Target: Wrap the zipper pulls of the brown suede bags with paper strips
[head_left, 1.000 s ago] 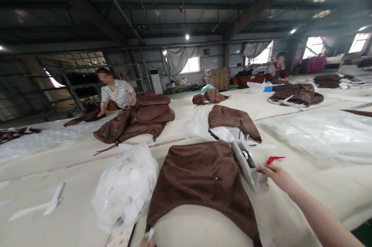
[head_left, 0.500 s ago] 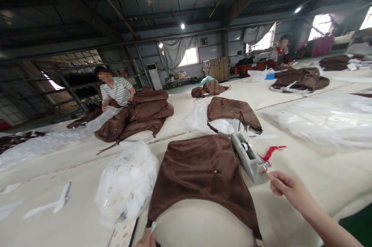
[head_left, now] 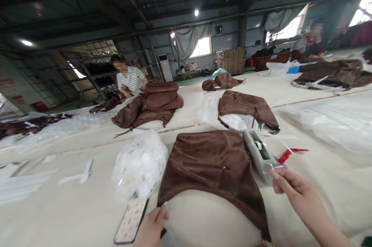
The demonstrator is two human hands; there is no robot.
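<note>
A brown leather-look bag (head_left: 209, 158) lies flat before me, its zip facing up and its curved opening towards me. My left hand (head_left: 152, 223) is closed at the bag's near left strap end, where a small whitish bit shows at the fingertips. A grey tape dispenser (head_left: 258, 154) stands against the bag's right side. At its near end my right hand (head_left: 299, 191) is closed, thumb and finger pinching what looks like the clear end of the tape. The phone (head_left: 130, 222) with a patterned cover lies beside my left hand.
A clear plastic bag of white stuffing (head_left: 141, 165) sits left of the brown bag. Further off are another brown bag (head_left: 247, 109), a brown bag pile (head_left: 151, 105) and plastic sheeting (head_left: 345, 119). A red strip (head_left: 290, 155) lies right of the dispenser. Co-workers (head_left: 130, 78) are across the table.
The view has shifted, bringing more of my left hand and the phone into sight. My right hand stays at the dispenser's near end, and my left stays at the strap end.
</note>
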